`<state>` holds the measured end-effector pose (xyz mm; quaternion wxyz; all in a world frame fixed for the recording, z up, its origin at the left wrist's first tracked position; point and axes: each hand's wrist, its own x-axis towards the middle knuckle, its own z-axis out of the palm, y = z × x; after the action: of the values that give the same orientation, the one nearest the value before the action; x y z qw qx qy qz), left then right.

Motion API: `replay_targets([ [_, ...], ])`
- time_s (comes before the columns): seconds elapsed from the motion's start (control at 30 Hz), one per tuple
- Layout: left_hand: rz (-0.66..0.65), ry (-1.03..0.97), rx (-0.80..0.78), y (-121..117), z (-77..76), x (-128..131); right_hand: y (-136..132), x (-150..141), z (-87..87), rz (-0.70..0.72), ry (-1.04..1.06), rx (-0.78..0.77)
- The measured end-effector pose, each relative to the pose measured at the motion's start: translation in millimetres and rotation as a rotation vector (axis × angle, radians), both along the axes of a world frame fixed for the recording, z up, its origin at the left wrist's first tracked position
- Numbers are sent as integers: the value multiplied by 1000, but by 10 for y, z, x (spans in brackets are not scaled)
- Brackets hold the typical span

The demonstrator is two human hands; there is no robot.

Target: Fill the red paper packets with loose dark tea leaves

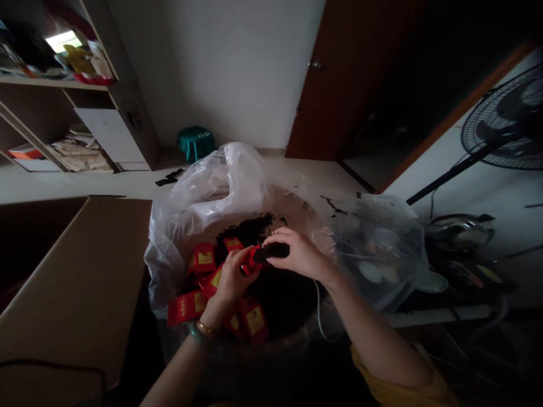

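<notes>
My left hand (232,277) is closed round a small red packet (251,261), whose top faces my right hand. In the fingers of my right hand (299,254) is a clump of dark, dry, leaf-like stuff (276,251), held against the packet's top end. Both hands are over a wide, round container lined with clear plastic (244,169). Several red packets with yellow labels (186,307) lie in its left part, partly under my left hand. A dark loose heap (292,294) of what looks like the same stuff fills the right part.
A cardboard box (80,271) stands at the left. To the right is a plastic-covered surface with pale round things (370,272). A black fan (509,124) stands beyond it. Behind are a shelf unit (136,124), a green-covered stool (195,142) and a brown door (326,85).
</notes>
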<state>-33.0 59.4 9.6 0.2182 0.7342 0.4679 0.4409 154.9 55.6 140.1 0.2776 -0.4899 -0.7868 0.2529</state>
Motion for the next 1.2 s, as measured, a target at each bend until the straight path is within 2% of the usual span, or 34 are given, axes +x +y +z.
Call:
replay_targets([
  [0.07,22,-3,22,2,-3,43,18,-97,33,14,-55,9],
  [0.17,46,-18,21,2,-16,87,31,-175,-23,23,-115,45],
  [0.43,92,-5,6,24,-101,142,2,-191,-153,-55,-178,107],
  [0.63,75,0,-17,68,-80,227,-1,-173,-234,-77,-259,150],
  [0.77,92,-17,-49,77,-67,259,14,-152,-258,-75,-200,112],
  [0.97,90,-40,-49,65,-104,277,2,-159,-252,-55,-100,-35],
  [1.07,117,-28,-34,74,-116,248,-16,-74,-238,-65,-60,-1],
  [1.13,148,-44,-37,90,-115,203,-33,20,-269,-87,-105,15],
  [1.2,186,-78,-45,115,-106,143,-64,111,-358,-96,-225,-75],
])
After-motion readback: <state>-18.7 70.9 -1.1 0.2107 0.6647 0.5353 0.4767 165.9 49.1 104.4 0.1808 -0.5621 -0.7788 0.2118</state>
